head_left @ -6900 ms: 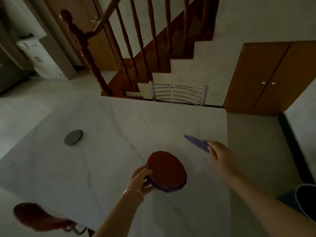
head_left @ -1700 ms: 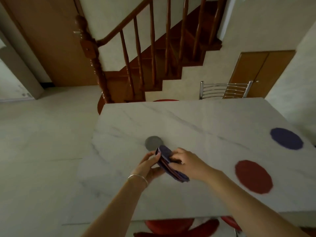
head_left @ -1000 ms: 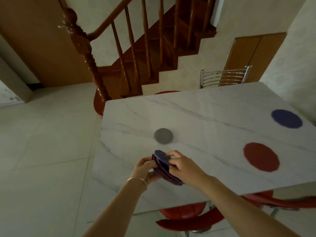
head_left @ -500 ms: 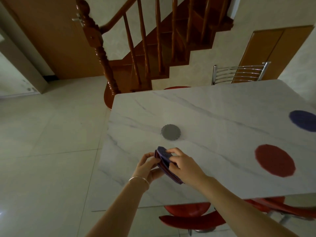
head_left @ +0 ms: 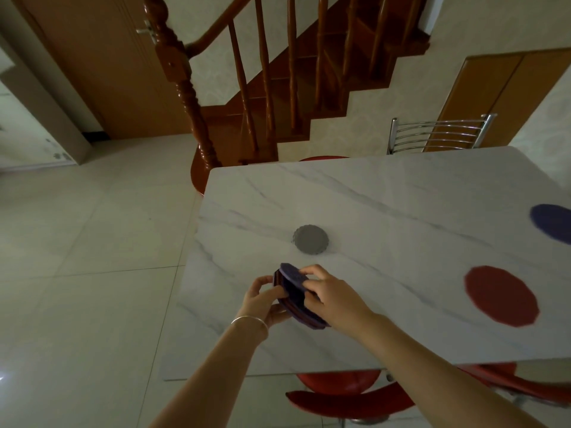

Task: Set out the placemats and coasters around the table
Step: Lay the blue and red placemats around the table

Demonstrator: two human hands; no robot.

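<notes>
Purple top mat [head_left: 293, 278] lifted further off stack [head_left: 304, 313] by right hand [head_left: 332, 296] pinch; left hand [head_left: 262, 301] still gripping stack

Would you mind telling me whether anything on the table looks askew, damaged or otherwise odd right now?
Nothing stands out. The grey coaster, the red placemat and the purple placemat all lie flat on the marble table, apart from one another. The left hand and right hand hold the remaining stack of mats above it.

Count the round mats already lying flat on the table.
3: a grey coaster near the middle, a red mat to the right, a purple mat at the right edge, partly cut off. More may lie out of frame.
</notes>
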